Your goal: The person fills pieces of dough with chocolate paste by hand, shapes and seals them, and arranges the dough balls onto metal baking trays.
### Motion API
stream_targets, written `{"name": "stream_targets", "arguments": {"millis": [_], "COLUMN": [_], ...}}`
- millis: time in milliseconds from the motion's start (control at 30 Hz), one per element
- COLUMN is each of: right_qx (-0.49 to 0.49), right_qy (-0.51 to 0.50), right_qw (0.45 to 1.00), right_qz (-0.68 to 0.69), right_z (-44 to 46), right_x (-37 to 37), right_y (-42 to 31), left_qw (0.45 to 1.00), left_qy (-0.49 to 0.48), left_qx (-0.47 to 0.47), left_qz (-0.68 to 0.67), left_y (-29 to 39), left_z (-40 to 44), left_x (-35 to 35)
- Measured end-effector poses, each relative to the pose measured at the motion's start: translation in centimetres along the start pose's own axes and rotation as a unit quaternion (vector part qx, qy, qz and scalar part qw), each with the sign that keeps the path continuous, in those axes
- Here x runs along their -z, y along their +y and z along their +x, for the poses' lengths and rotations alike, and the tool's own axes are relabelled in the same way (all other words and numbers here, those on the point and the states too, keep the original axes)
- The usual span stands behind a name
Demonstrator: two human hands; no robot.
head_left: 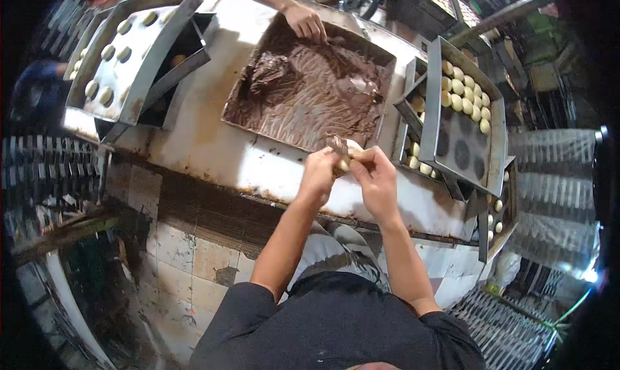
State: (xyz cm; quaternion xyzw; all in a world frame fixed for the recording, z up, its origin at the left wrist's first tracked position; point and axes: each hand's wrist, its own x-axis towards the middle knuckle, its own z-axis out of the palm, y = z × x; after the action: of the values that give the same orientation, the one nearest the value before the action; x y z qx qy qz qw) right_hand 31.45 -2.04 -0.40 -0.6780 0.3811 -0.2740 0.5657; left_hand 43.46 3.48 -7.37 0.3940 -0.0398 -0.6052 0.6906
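Head view: locate the dough piece (343,165) between left hand (320,172) and right hand (376,176), at the near side of the tray (258,132). Note grip state: pinched by the fingers of both hands, with brown filling (336,144) heaped at the far left part.

Allow for the following judged risks: tearing, from uneven pull between the two hands; spilling of filling, from overloading or excess tilt; slipping, from filling smeared onto the fingers.

Read the filled part as pointing away from the person, toward the tray. Treat the long axis as undetermined: outline largely covered by fingers.
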Motion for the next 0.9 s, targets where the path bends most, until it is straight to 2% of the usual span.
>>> {"name": "stream_targets", "arguments": {"millis": [33,67,133,200,267,333,367,400,433,467,500,533,600,667,733,800,867,900], "right_qx": [0.026,0.022,0.069,0.062,0.028,0.043,0.058,0.073,0.137,0.141,0.064,-0.015,0.029,0.056,0.062,0.075,0.073,0.116], "right_qy": [0.058,0.065,0.079,0.093,0.132,0.125,0.113,0.101,0.069,0.071,0.003,-0.067,-0.178,-0.200,-0.199,-0.159,-0.106,-0.061], "right_qw": [0.998,0.997,0.986,0.984,0.968,0.962,0.963,0.965,0.945,0.946,0.994,0.991,0.964,0.955,0.932,0.925,0.950,0.968], "right_qz": [-0.030,-0.032,-0.129,-0.138,-0.214,-0.241,-0.236,-0.231,-0.289,-0.282,-0.086,0.113,0.193,0.211,0.296,0.336,0.285,0.215], "right_z": [-0.8,-1.3,-1.9,-2.5,-2.6,-2.0,-1.9,-1.9,-2.3,-3.2,-4.5,-5.9,-8.9,-11.9,-15.2,-19.0,-22.9,-24.7], "right_x": [0.1,0.8,2.2,3.3,5.7,7.6,8.1,8.6,9.6,10.3,10.6,11.4,14.3,17.8,21.3,24.9,28.8,30.3], "right_y": [0.0,1.5,4.8,6.5,10.8,13.2,13.7,13.3,12.8,12.3,9.7,7.3,4.3,4.3,4.6,4.2,3.2,2.6], "left_qw": [0.994,0.987,0.987,0.975,0.977,0.989,0.995,0.996,0.995,0.993,0.991,0.989,0.983,0.973,0.958,0.956,0.949,0.957], "left_qy": [-0.042,-0.007,0.054,0.114,0.129,0.015,-0.022,-0.033,-0.057,-0.082,-0.091,-0.111,-0.123,-0.133,-0.072,-0.091,-0.064,-0.054], "left_qx": [0.038,0.032,-0.013,-0.044,-0.063,-0.087,-0.082,-0.076,-0.079,-0.082,-0.086,-0.074,-0.031,-0.045,-0.131,-0.129,-0.114,-0.126], "left_qz": [-0.090,-0.157,-0.154,-0.187,-0.156,-0.121,-0.058,-0.040,-0.020,0.001,0.054,0.068,0.132,0.181,0.244,0.248,0.286,0.256], "left_y": [1.7,2.8,2.0,0.5,0.6,0.5,0.4,-0.1,-0.7,-1.4,-2.4,-3.7,-6.4,-9.7,-13.1,-16.4,-19.2,-20.9], "left_z": [-0.5,-1.1,-0.1,0.6,-0.9,-3.3,-4.4,-5.7,-7.0,-8.3,-9.4,-10.7,-13.2,-15.7,-18.0,-19.6,-19.4,-19.2], "left_x": [-0.4,-1.2,0.7,2.7,2.4,1.2,0.8,0.0,-1.0,-2.3,-3.5,-4.3,-6.9,-11.0,-15.4,-19.0,-20.9,-22.9]}}
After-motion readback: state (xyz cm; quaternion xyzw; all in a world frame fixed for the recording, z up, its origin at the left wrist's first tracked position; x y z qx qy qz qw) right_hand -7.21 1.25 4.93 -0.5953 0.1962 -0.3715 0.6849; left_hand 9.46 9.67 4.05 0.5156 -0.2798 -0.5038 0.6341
